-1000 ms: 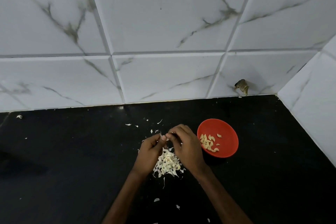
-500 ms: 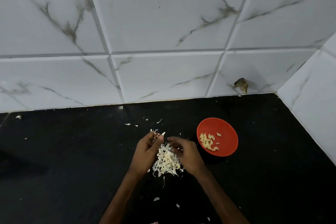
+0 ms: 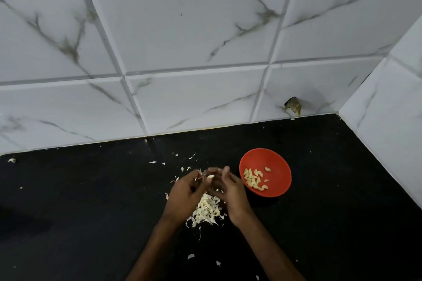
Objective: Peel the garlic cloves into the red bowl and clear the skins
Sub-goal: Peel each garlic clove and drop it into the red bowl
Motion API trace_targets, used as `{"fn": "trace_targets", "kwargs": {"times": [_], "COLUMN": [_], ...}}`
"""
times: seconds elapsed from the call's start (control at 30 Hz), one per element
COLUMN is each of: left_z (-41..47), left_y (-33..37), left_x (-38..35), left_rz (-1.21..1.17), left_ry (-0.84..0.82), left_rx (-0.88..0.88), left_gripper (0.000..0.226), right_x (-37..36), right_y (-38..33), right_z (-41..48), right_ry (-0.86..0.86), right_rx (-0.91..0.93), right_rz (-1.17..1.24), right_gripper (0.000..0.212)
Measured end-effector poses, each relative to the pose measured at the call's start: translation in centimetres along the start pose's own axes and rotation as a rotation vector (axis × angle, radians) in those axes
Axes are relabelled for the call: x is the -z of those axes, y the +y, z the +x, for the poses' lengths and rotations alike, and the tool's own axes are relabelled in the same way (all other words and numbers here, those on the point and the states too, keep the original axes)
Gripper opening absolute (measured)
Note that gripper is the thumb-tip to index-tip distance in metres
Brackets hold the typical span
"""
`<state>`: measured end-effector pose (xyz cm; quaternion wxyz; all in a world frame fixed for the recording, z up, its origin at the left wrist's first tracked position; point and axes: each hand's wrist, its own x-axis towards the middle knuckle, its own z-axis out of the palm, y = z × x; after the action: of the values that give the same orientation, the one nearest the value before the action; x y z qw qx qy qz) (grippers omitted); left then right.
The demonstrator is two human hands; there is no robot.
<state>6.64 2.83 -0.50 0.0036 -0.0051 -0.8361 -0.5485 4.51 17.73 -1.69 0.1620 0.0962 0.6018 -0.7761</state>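
A red bowl (image 3: 275,159) with several peeled garlic cloves (image 3: 253,179) stands on the black counter (image 3: 91,201), just right of my hands. My left hand (image 3: 185,195) pinches a pale garlic clove (image 3: 210,176) at its fingertips. My right hand (image 3: 231,191) is close beside it, its fingers stretched out and blurred, touching or nearly touching the clove. A heap of garlic skins (image 3: 206,211) lies on the counter under and between both hands.
Loose skin flakes (image 3: 191,156) lie scattered behind the hands, and a few more skin scraps (image 3: 190,256) lie near my forearms. White marble tiles (image 3: 194,98) close the back and the right side (image 3: 388,143). A small dark chipped spot (image 3: 293,106) marks the back wall.
Both hands have risen a little above the heap. The right hand's fingers have straightened, and a bare pale clove now shows at the left hand's fingertips.
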Motion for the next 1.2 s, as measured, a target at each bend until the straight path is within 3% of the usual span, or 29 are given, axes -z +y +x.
{"fn": "trace_targets", "kwargs": {"times": [0.07,0.13,0.23,0.3,0.4,0.43,0.57,0.63,0.7,0.77,0.83,0.97,1.2], "left_z": [0.7,1.3,1.6,1.6,1.2,1.0,0.1,-0.3,-0.5,-0.6,-0.8,-1.4,-2.4], "left_y": [0.7,1.7,3.3,3.5,2.9,2.7,1.9,1.6,1.3,1.3,1.1,1.1,1.4], "left_x": [-1.2,-2.5,-4.4,-4.7,-4.3,-4.1,-2.9,-2.6,-2.2,-1.8,-1.4,-0.6,-0.2], "left_rz": [0.144,0.197,-0.065,-0.265,-0.437,-0.481,-0.503,-0.499,-0.495,-0.441,-0.262,-0.021,0.25], "left_ry": [-0.079,-0.13,-0.146,-0.125,-0.186,-0.182,-0.077,-0.068,-0.058,-0.05,-0.018,0.024,-0.062], "left_rx": [0.0,0.031,0.123,0.259,0.481,0.502,0.415,0.37,0.339,0.311,0.257,0.177,0.094], "left_gripper": [0.013,0.021,0.021,0.033,0.014,0.021,0.029,0.027,0.022,0.012,0.006,0.015,0.021], "right_x": [0.3,1.1,3.0,5.1,7.8,8.5,10.2,9.8,7.4,4.5,2.2,0.2,-0.2], "right_y": [-0.7,-1.4,-2.0,-2.3,-2.7,-2.8,-2.2,-1.6,-1.5,-1.4,-1.3,-1.4,-1.2], "right_z": [-0.1,-0.2,0.2,1.1,2.3,2.4,2.8,2.4,1.0,-0.7,-1.5,-1.4,-1.3], "right_ry": [-0.072,-0.039,0.096,0.216,0.389,0.414,0.333,0.279,0.149,0.001,-0.076,-0.094,-0.02], "right_rx": [-0.132,-0.191,-0.23,-0.201,-0.122,-0.092,0.048,0.217,0.323,0.313,0.351,0.464,0.554], "right_rz": [0.435,0.669,0.801,0.772,0.436,0.237,-0.69,-1.0,-0.842,-0.712,-0.789,-1.18,-1.23], "right_gripper": [0.055,0.054,0.043,0.041,0.035,0.034,0.045,0.036,0.026,0.022,0.027,0.033,0.03]}}
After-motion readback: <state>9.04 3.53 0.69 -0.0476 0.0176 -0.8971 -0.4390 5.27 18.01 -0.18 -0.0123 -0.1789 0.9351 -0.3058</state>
